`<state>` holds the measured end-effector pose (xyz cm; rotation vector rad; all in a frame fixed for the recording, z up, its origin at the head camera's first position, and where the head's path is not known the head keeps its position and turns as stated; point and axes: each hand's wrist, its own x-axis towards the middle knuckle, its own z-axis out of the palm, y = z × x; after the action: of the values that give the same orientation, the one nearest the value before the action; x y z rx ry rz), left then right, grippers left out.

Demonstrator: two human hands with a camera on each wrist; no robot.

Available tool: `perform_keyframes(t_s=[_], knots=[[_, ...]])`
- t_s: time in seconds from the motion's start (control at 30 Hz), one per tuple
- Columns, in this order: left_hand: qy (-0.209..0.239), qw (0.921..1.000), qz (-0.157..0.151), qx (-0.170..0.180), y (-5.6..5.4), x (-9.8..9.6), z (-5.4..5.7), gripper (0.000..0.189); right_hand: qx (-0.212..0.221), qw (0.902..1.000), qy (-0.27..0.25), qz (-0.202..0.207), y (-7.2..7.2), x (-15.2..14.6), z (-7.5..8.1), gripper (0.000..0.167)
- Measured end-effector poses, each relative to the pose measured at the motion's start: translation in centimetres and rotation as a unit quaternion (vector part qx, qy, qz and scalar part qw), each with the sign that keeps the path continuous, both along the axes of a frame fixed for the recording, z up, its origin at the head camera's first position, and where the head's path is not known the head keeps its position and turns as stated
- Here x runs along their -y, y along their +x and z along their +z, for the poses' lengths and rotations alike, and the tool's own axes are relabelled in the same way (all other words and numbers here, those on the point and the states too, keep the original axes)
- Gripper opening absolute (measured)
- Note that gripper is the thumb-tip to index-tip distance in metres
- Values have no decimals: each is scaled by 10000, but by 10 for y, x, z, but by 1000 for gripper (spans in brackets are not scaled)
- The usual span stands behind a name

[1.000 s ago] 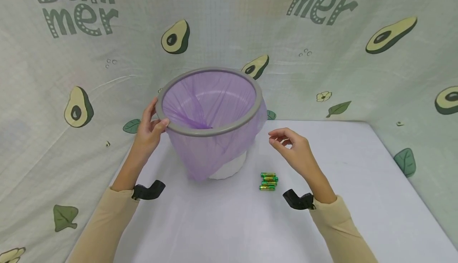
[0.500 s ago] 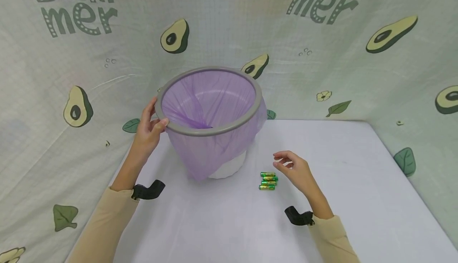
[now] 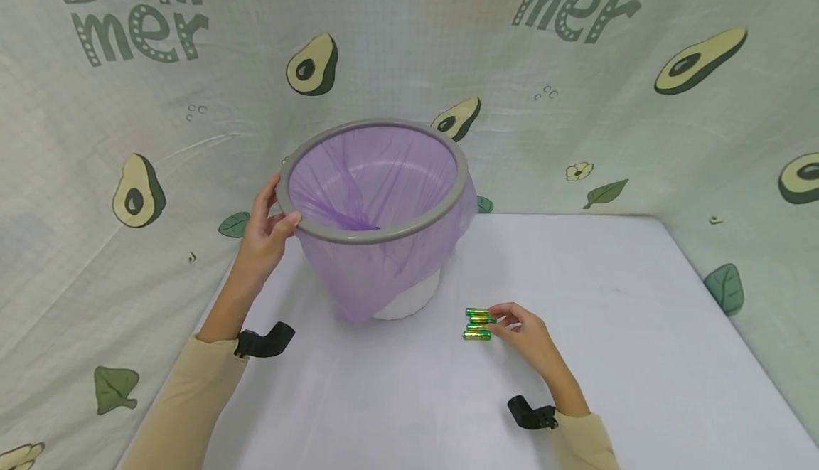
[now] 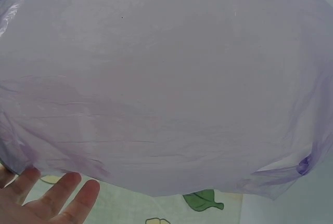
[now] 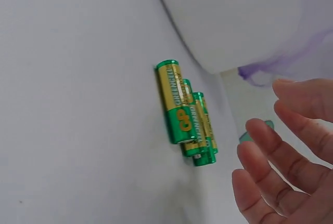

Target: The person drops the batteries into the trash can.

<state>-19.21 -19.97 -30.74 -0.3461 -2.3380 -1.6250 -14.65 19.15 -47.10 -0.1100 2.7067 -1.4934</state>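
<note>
A round trash bin with a grey rim [image 3: 367, 237] stands at the left of the white table. It is lined with a sheer purple bag [image 3: 377, 271] that hangs over its outside. My left hand [image 3: 261, 239] grips the rim at its left side, thumb on top and fingers outside. In the left wrist view the bagged wall [image 4: 156, 89] fills most of the picture. Several green and gold batteries [image 3: 476, 335] lie side by side right of the bin. At their right end is my right hand [image 3: 527, 335], thumb and fingers apart and nothing visibly held; some battery ends are hidden.
White cloth covers the table [image 3: 640, 328], which stretches away to the right. Behind and beside it hangs a pale green curtain [image 3: 397, 43] printed with avocados and leaves. Each wrist wears a black camera mount, such as the right one [image 3: 531, 413].
My right hand has come down and toward me, from beside the bin to the batteries. The left hand and the bin have stayed where they were.
</note>
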Motion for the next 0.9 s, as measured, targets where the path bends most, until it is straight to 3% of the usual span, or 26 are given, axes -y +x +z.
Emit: perform_keyframes(t_s=[0.4,0.67,0.9], knots=[[33,9999,-82,-90,-1,1,-3,66,484,9985,-84,-239,8,3,-24,25],[28,9999,-65,-82,-1,1,-2,66,192,9994,-19,-299,8,6,-41,25],[98,9999,9,49,1,0,-1,66,-338,9988,111,-347,12,10,-50,27]])
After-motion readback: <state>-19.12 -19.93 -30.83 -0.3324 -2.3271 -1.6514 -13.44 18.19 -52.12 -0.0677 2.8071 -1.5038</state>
